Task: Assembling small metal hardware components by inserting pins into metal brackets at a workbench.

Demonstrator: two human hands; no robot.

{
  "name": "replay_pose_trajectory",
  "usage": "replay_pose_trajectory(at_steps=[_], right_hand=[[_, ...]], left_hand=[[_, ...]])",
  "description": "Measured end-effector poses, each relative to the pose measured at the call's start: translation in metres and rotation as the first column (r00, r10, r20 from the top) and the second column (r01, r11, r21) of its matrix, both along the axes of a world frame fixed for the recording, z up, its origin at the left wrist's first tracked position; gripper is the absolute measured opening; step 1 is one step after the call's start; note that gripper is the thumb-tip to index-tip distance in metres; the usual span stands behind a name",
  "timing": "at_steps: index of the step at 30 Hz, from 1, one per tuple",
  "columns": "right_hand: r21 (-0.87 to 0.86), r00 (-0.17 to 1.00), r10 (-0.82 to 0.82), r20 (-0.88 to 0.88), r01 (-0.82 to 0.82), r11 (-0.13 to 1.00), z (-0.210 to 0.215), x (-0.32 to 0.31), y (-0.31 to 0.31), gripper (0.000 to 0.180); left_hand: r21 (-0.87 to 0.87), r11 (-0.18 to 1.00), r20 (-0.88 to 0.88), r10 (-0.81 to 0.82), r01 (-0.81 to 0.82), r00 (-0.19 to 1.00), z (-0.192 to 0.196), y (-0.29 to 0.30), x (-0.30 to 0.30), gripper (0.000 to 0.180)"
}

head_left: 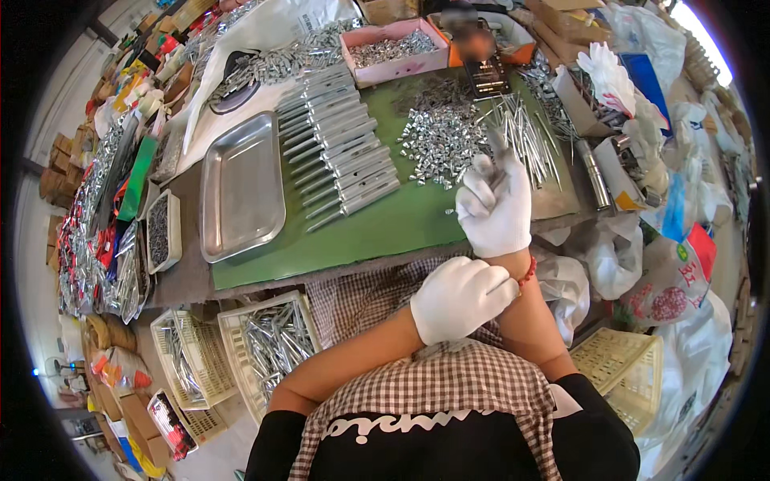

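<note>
White-gloved left hand (463, 303) grips the wrist (512, 261) of the white-gloved right hand (496, 212), whose curled fingers' hold is unclear; on the flat green board (385, 240), aligned silver tubular metal pieces (358, 152) appear finished, loose small silver metal fittings (437, 148) and thin silver rods (525, 144) left.

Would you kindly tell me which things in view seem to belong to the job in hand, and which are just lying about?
Likely the job, nearest the gloved right hand:
- small silvery parts
- thin metal rods

Apparently just lying about:
- phone
- spare white glove
- metal tray
</note>
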State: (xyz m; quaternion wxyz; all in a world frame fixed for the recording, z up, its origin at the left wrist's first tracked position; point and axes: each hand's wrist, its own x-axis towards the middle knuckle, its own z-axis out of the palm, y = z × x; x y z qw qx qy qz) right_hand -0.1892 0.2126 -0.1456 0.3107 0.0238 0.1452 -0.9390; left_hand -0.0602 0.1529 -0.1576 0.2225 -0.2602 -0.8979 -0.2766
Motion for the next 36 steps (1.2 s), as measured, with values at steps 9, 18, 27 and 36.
replay_pose_trajectory(at_steps=[9,18,27,36], right_hand=[[0.251,0.975,-0.155,-0.162,0.193,0.949,-0.002,-0.004,0.002,0.027],[0.403,0.933,-0.245,-0.262,0.337,0.851,0.004,-0.001,-0.001,0.026],[0.513,0.634,-0.119,-0.764,0.709,0.483,-0.006,0.007,-0.005,0.014],[0.544,0.831,-0.173,-0.528,0.488,0.682,0.001,0.003,-0.002,0.016]], left_hand=[[0.006,0.995,-0.086,0.098,-0.098,0.991,-0.005,-0.004,0.0,0.023],[0.075,0.989,-0.116,0.139,-0.131,0.984,-0.009,-0.004,-0.002,0.031],[-0.02,0.996,-0.044,0.091,-0.092,0.995,-0.001,0.004,-0.006,0.023],[0.052,0.967,-0.101,0.252,-0.247,0.962,-0.005,0.007,-0.005,0.026]])
